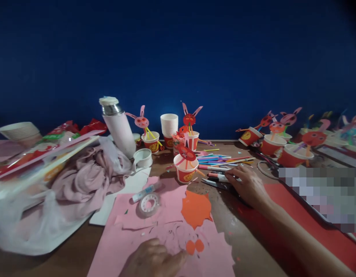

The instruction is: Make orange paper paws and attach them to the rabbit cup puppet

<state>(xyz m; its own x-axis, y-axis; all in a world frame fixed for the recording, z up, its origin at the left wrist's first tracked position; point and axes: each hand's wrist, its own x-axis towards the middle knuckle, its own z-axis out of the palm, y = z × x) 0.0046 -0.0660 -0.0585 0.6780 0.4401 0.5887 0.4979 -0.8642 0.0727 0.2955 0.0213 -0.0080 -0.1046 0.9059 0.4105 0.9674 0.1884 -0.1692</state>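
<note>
My left hand (pixel 155 259) rests low on the pink paper (pixel 104 246), its fingers loosely bent and partly cut off by the frame's bottom edge. Just beyond its fingertips lie two small joined orange paper rounds (pixel 194 246). An orange paper scrap (pixel 196 209) with a jagged edge is farther up the sheet. On the right, my right hand (pixel 247 184) is closed with its fingertips on a marker (pixel 217 177) among other pens; its thumb is hidden. Scissors (pixel 214 184) lie partly beneath that hand. A tape roll (pixel 149 204) sits on the pink paper.
A paper cup (pixel 186 171) bearing a red paper face stands mid-table, with colored sticks (pixel 218 159) beside it. Behind are a thermos (pixel 118 129), stacked cups (pixel 169 125) and several rabbit-faced cups. Plastic bags (pixel 30 227) crowd the left; red paper (pixel 299 227) lies right.
</note>
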